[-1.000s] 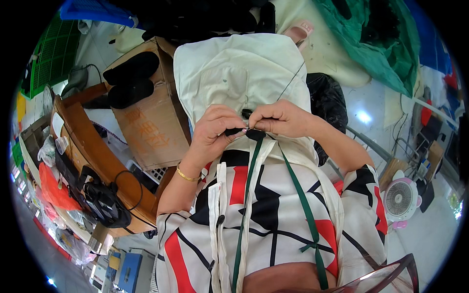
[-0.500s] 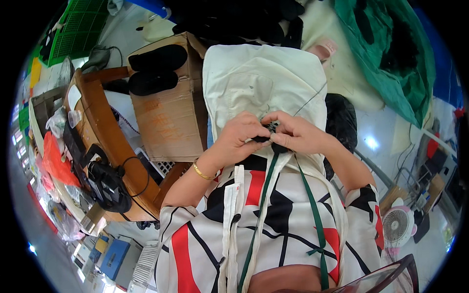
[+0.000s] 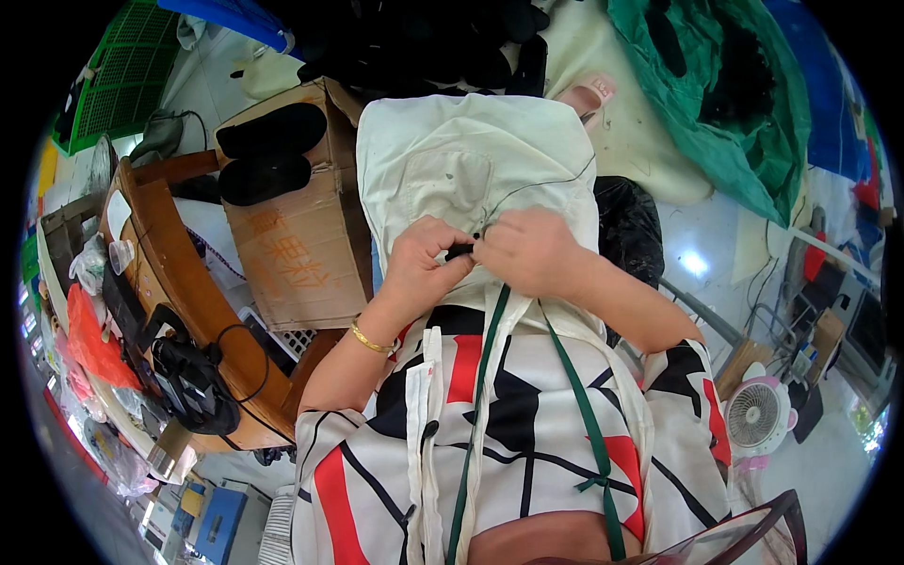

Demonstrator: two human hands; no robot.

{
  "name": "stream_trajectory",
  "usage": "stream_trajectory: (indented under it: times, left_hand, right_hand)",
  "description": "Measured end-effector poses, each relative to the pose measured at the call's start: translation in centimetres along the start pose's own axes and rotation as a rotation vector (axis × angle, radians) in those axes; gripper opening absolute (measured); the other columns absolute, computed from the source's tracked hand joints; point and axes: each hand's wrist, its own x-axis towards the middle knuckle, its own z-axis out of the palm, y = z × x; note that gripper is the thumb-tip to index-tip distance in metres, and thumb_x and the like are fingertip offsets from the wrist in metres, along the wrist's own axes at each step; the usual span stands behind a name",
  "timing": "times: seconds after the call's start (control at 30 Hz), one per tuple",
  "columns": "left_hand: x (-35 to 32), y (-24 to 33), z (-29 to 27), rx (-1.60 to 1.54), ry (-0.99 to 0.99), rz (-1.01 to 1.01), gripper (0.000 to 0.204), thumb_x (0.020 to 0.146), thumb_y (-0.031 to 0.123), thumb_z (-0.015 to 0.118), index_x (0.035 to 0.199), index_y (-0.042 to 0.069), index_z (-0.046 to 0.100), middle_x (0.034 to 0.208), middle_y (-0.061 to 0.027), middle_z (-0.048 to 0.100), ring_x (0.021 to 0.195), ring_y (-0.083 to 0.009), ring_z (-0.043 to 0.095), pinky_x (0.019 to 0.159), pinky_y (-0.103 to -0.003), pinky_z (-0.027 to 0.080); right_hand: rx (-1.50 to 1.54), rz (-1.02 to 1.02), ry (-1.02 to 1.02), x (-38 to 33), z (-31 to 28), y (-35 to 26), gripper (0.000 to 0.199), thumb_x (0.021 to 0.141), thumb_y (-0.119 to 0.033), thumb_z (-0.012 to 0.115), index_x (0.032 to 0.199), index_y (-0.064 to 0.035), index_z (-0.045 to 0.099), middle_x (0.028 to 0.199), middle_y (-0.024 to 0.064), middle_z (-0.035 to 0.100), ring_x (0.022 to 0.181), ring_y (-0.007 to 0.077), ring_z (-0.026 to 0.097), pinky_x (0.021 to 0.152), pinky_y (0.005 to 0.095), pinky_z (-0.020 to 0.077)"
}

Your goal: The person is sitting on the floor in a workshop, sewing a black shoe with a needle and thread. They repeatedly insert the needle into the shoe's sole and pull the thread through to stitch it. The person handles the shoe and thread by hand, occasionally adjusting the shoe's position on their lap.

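A small black piece [image 3: 459,251], mostly covered by fingers, is pinched in my left hand [image 3: 414,259] above my lap. Close against it, my right hand [image 3: 529,252] is closed with its back showing; what its fingers grip is hidden. A thin dark thread [image 3: 524,187] runs from beside the fingers in a loose curve up to the right. Under the hands spreads a cream apron [image 3: 424,132] with a pocket. Its dark green tie [image 3: 485,367] hangs down my front.
At left, two black sole-shaped pieces [image 3: 273,132] lie on a cardboard box [image 3: 292,264], beside a wooden stand [image 3: 169,250] bearing a black bag [image 3: 193,377]. Black pieces [image 3: 414,47] are heaped ahead. A green sack [image 3: 763,169] and a fan [image 3: 756,414] are at right.
Both hands have shifted in view, along with the whole scene. My right hand has turned so its back shows, covering more of the black piece. The thread has gone from straight to slack.
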Motion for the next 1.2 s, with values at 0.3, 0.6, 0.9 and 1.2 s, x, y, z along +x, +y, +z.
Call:
stream_trajectory:
  times: [0.3,0.6,0.9,1.2]
  left_hand:
    - [0.7,-0.7,0.0,0.28,0.222,0.163,0.013,0.072,0.006,0.077,0.083,0.006,0.07,0.072,-0.0072,0.059,0.073,-0.0274,0.055,0.063,-0.036,0.045]
    - [0.2,-2.4,-1.8,0.394,0.304,0.224,0.015,0.073,0.004,0.076,0.085,0.007,0.069,0.071,-0.007,0.058,0.07,-0.0263,0.054,0.061,-0.037,0.045]
    - [0.8,-2.4,-1.3,0.217,0.269,0.166,0.014,0.075,0.003,0.076,0.086,0.006,0.07,0.072,-0.0066,0.059,0.068,-0.0245,0.054,0.062,-0.034,0.043]
    - [0.8,-4.8,-6.3,0.237,0.378,0.069,0.025,0.082,0.018,0.073,0.101,0.004,0.067,0.093,-0.0124,0.065,0.089,-0.031,0.06,0.08,-0.038,0.048]
  right_hand:
    - [1.58,0.922,0.109,-0.1,-2.4,-2.7,0.012,0.101,-0.018,0.053,0.096,-0.0066,0.055,0.076,0.004,0.062,0.059,0.0145,0.059,0.051,0.0275,0.0471]
    - [1.316,0.765,1.755,-15.0,-14.8,10.1,0.013,0.097,-0.003,0.046,0.084,-0.0037,0.043,0.058,-0.0026,0.027,0.05,0.0101,0.031,0.099,0.0408,0.0468]
    - [0.809,1.012,0.852,-6.7,-3.5,6.3,0.021,0.091,-0.003,0.061,0.111,-0.0074,0.058,0.097,0.0003,0.06,0.085,0.0099,0.057,0.082,0.0243,0.047]
    - [0.557,0.672,0.088,1.7,1.7,1.3,0.014,0.082,-0.008,0.07,0.093,-0.0015,0.064,0.082,0.0098,0.06,0.074,0.022,0.059,0.068,0.0315,0.0474]
